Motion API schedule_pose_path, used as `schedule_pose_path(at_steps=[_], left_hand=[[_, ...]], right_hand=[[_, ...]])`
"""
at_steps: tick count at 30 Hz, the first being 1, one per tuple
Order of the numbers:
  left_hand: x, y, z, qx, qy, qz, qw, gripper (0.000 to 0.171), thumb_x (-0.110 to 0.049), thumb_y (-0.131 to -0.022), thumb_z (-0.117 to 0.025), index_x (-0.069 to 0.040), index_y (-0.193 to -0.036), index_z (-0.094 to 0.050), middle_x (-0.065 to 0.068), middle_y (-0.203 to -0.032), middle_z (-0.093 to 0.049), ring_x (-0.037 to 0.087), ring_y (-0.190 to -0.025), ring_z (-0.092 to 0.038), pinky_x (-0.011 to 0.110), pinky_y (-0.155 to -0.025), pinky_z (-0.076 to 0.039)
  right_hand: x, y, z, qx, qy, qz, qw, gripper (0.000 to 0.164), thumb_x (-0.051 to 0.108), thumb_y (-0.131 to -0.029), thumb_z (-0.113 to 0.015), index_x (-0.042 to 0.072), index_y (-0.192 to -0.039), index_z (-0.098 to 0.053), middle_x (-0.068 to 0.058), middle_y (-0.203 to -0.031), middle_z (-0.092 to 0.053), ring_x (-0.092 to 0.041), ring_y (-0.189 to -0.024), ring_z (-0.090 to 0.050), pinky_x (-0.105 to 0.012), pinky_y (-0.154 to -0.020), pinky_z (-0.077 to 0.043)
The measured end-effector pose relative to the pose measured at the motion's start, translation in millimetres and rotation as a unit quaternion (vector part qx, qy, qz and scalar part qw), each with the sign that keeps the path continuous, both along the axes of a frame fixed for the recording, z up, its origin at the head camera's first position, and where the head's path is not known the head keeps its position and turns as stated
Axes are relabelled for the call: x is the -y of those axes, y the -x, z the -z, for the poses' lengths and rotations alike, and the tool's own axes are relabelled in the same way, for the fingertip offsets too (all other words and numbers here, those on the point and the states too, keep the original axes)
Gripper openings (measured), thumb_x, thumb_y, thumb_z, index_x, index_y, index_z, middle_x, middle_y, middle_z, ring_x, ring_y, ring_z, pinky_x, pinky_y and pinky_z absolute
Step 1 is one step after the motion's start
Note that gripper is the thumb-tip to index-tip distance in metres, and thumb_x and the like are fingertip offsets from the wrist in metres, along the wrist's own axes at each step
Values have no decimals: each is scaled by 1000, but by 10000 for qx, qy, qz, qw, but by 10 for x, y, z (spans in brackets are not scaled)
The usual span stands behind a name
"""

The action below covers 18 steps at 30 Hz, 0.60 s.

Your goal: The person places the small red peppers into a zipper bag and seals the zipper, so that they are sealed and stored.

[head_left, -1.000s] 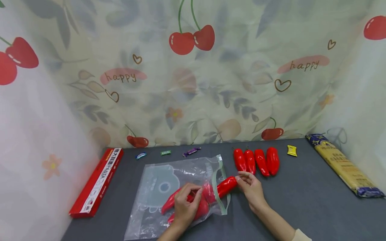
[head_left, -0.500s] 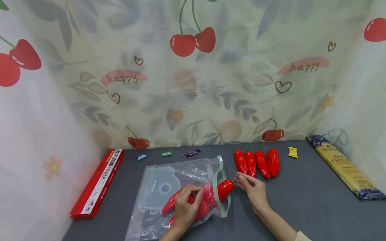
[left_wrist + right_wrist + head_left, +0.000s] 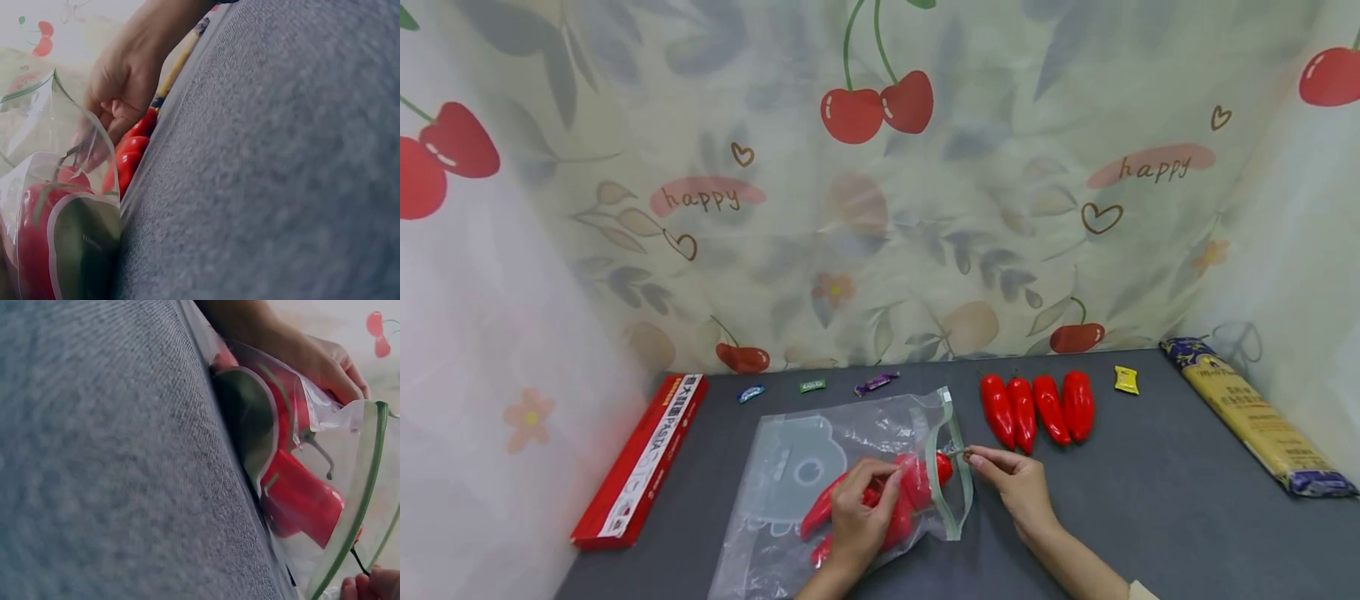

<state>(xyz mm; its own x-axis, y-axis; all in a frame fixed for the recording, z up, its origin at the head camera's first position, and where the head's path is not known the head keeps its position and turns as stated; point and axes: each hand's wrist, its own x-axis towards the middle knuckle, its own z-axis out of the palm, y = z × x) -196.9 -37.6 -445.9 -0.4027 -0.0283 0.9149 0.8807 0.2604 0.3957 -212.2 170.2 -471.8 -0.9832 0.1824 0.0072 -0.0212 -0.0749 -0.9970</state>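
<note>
A clear zip bag (image 3: 880, 412) with a grey-blue printed figure lies on the table, its green-edged mouth facing right. Several red chili peppers (image 3: 822, 508) show through the plastic. My left hand (image 3: 859, 512) is over the bag and pinches its upper film near the mouth, as the right wrist view also shows. At the opening, my right hand (image 3: 1017, 485) pinches the thin stem of a red chili pepper (image 3: 944, 469) between thumb and fingers. Most of that pepper is inside the bag; its stem end is at the mouth. In the right wrist view its dark stem (image 3: 359, 559) runs to the fingertips.
Several more red chili peppers (image 3: 1048, 408) lie in a row behind my right hand. Small wrapped candies (image 3: 877, 383) sit along the back, with a yellow one (image 3: 1126, 379) at right. A red pasta box (image 3: 642, 461) stands left, a yellow pasta packet (image 3: 1255, 417) right.
My right hand has moved left, sliding the chili pepper deeper into the bag, and its hold has gone from the pepper's end to the stem. The left hand stays in place on the bag.
</note>
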Motion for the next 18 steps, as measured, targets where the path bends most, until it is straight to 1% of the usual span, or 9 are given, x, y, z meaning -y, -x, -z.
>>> schedule_pose_path(at_steps=[3, 4, 6, 8, 11, 13, 15, 16, 18], left_hand=[[8, -5, -16, -13, -57, -7, 10000, 21, 17, -65, -67, 3, -80, -63, 11, -70, -62, 12, -58, -53, 16, -52, -45], [10, -21, -51, -41, -76, -6, 10000, 21, 18, -65, -67, 4, -80, -63, 11, -70, -62, 12, -58, -53, 17, -51, -46], [19, -17, -68, -100, -101, -36, 9999, 21, 18, -65, -67, 4, -80, -63, 12, -70, -62, 12, -58, -53, 17, -52, -46], [27, -12, -86, -158, -137, -80, 9997, 21, 17, -64, -67, 4, -80, -64, 11, -70, -62, 12, -58, -53, 18, -52, -46], [30, 0, -99, -239, -170, -157, 9994, 21, 16, -64, -68, 3, -80, -64, 10, -69, -62, 12, -58, -53, 17, -52, -46], [22, -1, -112, -260, -161, -133, 9994, 21, 15, -64, -69, 3, -80, -64, 10, -69, -62, 12, -58, -54, 17, -52, -46], [9, -8, -122, -248, -130, -85, 9996, 21, 15, -64, -69, 3, -80, -64, 10, -70, -62, 12, -58, -54, 16, -53, -47], [10, -14, -130, -236, -121, -51, 9996, 21, 16, -64, -69, 3, -80, -64, 10, -70, -62, 12, -58, -55, 16, -53, -47], [18, -23, -144, -183, -126, -52, 9997, 22, 16, -63, -69, 4, -80, -64, 11, -71, -63, 13, -59, -55, 16, -54, -48]], right_hand=[[33, -17, 0, 64, 24, -278, 9996, 35, 5, -79, -68, -11, -109, -61, 0, -89, -72, -5, -81, -67, -20, -74, -54], [42, -20, -2, 79, -42, -367, 9993, 34, 5, -78, -68, -11, -108, -62, -2, -89, -72, -4, -81, -67, -20, -74, -54], [56, -32, -13, 92, -239, -603, 9979, 34, 8, -78, -69, -10, -107, -63, -7, -92, -72, -4, -82, -67, -19, -74, -53], [74, -44, -23, 6, -576, -834, 9949, 32, 11, -78, -70, -7, -104, -66, -12, -96, -71, -3, -84, -66, -17, -74, -53], [111, -68, -25, -272, -1153, -1286, 9846, 28, 14, -80, -69, -3, -102, -68, -16, -99, -69, 1, -87, -64, -15, -75, -51], [140, -87, -21, -561, -1486, -1596, 9743, 26, 13, -81, -68, -5, -99, -68, -19, -97, -68, 4, -84, -62, -14, -71, -51], [159, -111, -24, -777, -1686, -1816, 9657, 24, 11, -81, -67, -8, -97, -68, -22, -95, -68, 6, -80, -60, -14, -68, -50], [169, -112, -29, -836, -1716, -1882, 9634, 25, 10, -82, -66, -9, -97, -67, -23, -94, -67, 7, -79, -60, -14, -67, -50], [166, -98, -52, -801, -1587, -1885, 9659, 25, 10, -82, -66, -10, -98, -67, -23, -95, -67, 7, -79, -60, -14, -68, -50]])
